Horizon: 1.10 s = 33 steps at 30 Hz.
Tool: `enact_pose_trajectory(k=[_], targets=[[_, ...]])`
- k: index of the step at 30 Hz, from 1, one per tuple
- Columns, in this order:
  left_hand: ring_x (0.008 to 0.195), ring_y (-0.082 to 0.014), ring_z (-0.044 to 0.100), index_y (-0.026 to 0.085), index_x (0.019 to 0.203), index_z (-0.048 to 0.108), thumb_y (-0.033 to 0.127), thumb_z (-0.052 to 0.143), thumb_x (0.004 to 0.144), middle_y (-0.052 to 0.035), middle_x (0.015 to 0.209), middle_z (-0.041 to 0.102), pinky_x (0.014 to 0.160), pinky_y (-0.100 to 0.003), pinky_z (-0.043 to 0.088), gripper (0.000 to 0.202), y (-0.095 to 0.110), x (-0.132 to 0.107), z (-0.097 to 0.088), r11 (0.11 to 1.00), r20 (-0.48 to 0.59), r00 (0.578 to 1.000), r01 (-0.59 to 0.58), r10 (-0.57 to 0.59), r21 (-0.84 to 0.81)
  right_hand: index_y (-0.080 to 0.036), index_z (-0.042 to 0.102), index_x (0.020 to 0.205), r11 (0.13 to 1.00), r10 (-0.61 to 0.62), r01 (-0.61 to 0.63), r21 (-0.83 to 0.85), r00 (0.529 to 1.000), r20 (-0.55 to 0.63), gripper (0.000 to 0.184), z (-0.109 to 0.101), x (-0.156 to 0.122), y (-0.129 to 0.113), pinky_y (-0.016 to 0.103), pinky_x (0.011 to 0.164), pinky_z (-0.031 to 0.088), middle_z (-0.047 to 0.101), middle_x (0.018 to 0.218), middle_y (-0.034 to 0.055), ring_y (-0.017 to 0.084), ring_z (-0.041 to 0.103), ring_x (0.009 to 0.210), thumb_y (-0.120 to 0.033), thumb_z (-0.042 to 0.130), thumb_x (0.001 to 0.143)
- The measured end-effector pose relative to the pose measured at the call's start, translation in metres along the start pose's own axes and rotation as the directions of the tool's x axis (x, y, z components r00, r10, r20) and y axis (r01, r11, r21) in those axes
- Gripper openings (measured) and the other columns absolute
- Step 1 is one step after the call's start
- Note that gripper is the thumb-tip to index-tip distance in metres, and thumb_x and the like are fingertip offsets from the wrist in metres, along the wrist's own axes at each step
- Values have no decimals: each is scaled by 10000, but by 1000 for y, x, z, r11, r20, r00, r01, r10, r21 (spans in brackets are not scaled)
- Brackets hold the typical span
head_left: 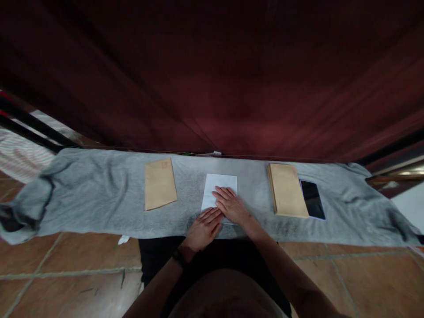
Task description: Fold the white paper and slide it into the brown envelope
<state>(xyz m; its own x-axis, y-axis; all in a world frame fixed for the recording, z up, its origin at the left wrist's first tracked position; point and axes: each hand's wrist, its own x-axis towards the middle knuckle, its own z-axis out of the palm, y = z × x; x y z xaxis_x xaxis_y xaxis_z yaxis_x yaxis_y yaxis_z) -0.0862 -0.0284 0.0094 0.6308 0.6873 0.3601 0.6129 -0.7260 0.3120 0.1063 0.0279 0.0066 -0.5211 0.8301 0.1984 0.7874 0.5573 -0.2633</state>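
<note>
A white sheet of paper (220, 180) lies on the grey cloth in front of me, its near part covered by my hands. My right hand (231, 205) rests flat on the paper with fingers stretched out. At the near left edge of the sheet, my left hand (204, 227) lies with its fingers extended, their tips close to or touching the right hand. Whether the paper is folded under the hands is hidden. To the left is a brown envelope (160, 184) with a small reddish mark. On the right sits a stack of brown envelopes (289, 190).
A smartphone (312, 198) with a dark screen lies against the right side of the envelope stack. The grey cloth (99, 194) covers a long narrow surface. A dark red curtain (212, 88) hangs behind it. A small white scrap (123, 239) is on the tiled floor.
</note>
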Motion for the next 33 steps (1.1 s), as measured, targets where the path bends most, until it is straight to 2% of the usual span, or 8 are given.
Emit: enact_pose_trajectory(k=[6, 10, 13, 16, 19, 24, 30, 33], targets=[[1299, -197, 597, 197, 1246, 675, 188, 460, 1019, -62, 1372, 658, 1131, -414, 478, 313, 0, -1, 3, 999, -1, 1000, -17, 17, 43, -210, 464, 1507, 986, 160, -162, -40, 986, -49, 465, 2, 2, 26, 477, 1240, 276, 400, 1601, 63, 228, 383, 1478, -335, 406, 1063], [1310, -200, 588, 188, 1252, 667, 173, 459, 1015, -67, 1373, 658, 1137, -418, 472, 316, 3, -1, 7, 998, -3, 1000, -1, 2, 67, -191, 500, 1483, 977, 213, -211, 32, 974, -82, 453, -2, -4, 44, 470, 1230, 314, 455, 1569, 83, 224, 415, 1460, -282, 417, 1047], [1332, -209, 569, 174, 1266, 656, 127, 460, 994, -76, 1401, 637, 1149, -420, 459, 339, 10, 0, 9, 995, 17, 1000, 8, -10, 96, -179, 521, 1466, 969, 231, -218, 117, 966, -117, 456, -8, -13, 47, 472, 1210, 366, 505, 1529, 108, 227, 449, 1437, -230, 438, 1020], [1353, -221, 549, 158, 1280, 646, 91, 467, 970, -93, 1416, 623, 1160, -423, 444, 364, 20, 4, 13, 990, 35, 999, 36, -41, 135, -185, 525, 1461, 963, 230, -205, 175, 963, -140, 463, -11, -25, 36, 491, 1194, 398, 521, 1516, 109, 235, 463, 1426, -223, 457, 1004], [1355, -232, 548, 133, 1250, 661, 65, 471, 948, -119, 1402, 630, 1166, -417, 436, 363, 27, 7, 17, 985, 46, 997, 58, -66, 165, -166, 529, 1450, 966, 196, -169, 196, 972, -126, 451, -10, -37, 15, 473, 1191, 408, 517, 1520, 109, 222, 453, 1433, -230, 432, 1014], [1341, -233, 561, 131, 1275, 649, 57, 460, 935, -115, 1387, 642, 1159, -417, 443, 396, 26, 6, 16, 985, 70, 996, 38, -51, 169, -112, 515, 1457, 981, 155, -146, 125, 985, -72, 452, -6, -53, -12, 450, 1223, 362, 476, 1549, 131, 218, 423, 1454, -265, 391, 1050], [1333, -220, 569, 160, 1301, 637, 62, 452, 944, -96, 1402, 634, 1151, -413, 450, 414, 23, -2, 6, 987, 58, 997, 47, -56, 151, -154, 514, 1468, 986, 163, -161, 29, 984, -68, 451, -5, -66, -18, 447, 1232, 331, 448, 1571, 92, 223, 425, 1453, -308, 418, 1056], [1310, -231, 589, 162, 1290, 644, 192, 477, 994, -102, 1375, 653, 1128, -422, 473, 341, 25, -1, 2, 990, 34, 995, 84, -89, 115, -163, 515, 1469, 985, 171, -170, 13, 983, -68, 452, -6, -69, -20, 450, 1231, 329, 448, 1571, 82, 226, 429, 1450, -310, 427, 1051]])
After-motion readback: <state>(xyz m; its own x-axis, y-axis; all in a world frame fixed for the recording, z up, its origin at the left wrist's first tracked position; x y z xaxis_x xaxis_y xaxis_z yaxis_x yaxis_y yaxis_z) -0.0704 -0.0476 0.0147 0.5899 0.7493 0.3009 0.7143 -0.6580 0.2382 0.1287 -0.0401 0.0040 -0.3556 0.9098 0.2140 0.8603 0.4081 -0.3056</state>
